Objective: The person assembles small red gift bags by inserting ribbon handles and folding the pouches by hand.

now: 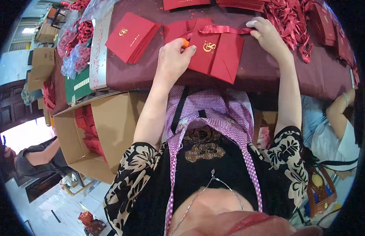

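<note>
A red paper bag (pixel 219 53) with a gold emblem lies folded flat and slanted on the table before me. My left hand (pixel 173 59) is closed at its left edge, the thumb lying over the edge. An orange piece (pixel 185 43) shows at those fingertips; I cannot tell whether it is a finger cover or something held. Across the bag's top runs a shiny red ribbon (pixel 229 30). Its right end is pinched in my right hand (pixel 267 34), which has a whitish cover on one fingertip. Another red piece (pixel 178 30) lies partly under the bag and ribbon.
Stacked red bags (pixel 131 37) lie to the left, with more (pixel 243 4) along the far edge. A ribbon heap (pixel 286 19) is at the far right. An open cardboard box (pixel 100 133) with red items stands below the table's left side. People are at both sides.
</note>
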Tool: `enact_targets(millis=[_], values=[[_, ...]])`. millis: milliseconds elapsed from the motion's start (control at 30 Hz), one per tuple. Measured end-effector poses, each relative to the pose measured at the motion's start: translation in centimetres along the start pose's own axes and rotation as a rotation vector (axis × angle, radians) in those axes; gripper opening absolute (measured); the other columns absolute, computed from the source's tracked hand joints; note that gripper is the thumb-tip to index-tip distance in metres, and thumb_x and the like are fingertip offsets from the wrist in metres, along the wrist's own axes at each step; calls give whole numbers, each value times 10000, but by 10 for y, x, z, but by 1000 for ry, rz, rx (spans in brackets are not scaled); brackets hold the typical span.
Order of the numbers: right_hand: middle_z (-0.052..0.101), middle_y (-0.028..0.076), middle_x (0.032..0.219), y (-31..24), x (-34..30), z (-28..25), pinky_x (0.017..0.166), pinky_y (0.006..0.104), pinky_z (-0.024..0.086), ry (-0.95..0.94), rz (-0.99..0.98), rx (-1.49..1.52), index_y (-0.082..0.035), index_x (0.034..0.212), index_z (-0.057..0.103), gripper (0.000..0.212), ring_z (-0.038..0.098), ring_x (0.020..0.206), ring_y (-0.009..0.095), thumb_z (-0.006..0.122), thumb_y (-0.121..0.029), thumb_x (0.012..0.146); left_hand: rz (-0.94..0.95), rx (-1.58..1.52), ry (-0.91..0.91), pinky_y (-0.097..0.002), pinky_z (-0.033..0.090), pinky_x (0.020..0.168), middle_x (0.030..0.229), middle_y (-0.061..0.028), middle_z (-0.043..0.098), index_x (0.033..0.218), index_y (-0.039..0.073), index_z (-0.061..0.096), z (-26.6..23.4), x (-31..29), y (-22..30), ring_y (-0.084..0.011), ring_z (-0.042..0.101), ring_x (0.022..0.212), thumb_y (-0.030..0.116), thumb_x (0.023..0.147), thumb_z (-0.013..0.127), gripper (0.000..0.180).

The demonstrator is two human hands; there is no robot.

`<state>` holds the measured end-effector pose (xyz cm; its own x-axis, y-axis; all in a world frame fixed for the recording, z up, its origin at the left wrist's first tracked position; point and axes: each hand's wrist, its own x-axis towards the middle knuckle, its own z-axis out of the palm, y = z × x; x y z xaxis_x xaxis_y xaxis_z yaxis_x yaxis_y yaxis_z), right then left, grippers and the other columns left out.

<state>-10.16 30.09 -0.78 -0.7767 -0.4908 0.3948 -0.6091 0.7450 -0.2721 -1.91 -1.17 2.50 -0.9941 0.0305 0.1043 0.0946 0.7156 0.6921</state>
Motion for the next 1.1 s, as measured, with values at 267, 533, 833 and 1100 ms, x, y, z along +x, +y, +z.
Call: enact_targets(millis=[267,533,833,1100], values=[[693,77,940,-14,-11,-14,822,276,463,128,494,453,-47,1004,679,159,622,894,160,639,-110,864,-30,-68,-5,-265,457,593,681,-60,645,905,-56,660,3,7,-14,-77,554,639,156,857,659,218],[638,45,1109,-37,-29,-31,694,231,451,229,659,1575,-32,1213,605,295,549,755,90,579,-109,929,-185,-489,-69,-269,442,577,696,-51,631,996,-79,638,-1,6,-15,-83,534,633,100,849,589,236],[658,58,1037,-74,-31,-11,859,251,496,57,549,1122,0,1107,639,242,617,919,118,628,-7,865,-125,-668,-107,-218,421,587,733,0,612,1030,-70,624,-3,2,-4,-45,516,655,32,840,564,224],[630,94,1038,-122,-3,-9,871,374,437,296,-92,255,-56,916,652,134,570,992,285,685,-81,788,-122,-608,-161,-180,441,659,890,-17,651,1114,-39,610,-12,-1,9,-48,568,755,-2,847,589,270]])
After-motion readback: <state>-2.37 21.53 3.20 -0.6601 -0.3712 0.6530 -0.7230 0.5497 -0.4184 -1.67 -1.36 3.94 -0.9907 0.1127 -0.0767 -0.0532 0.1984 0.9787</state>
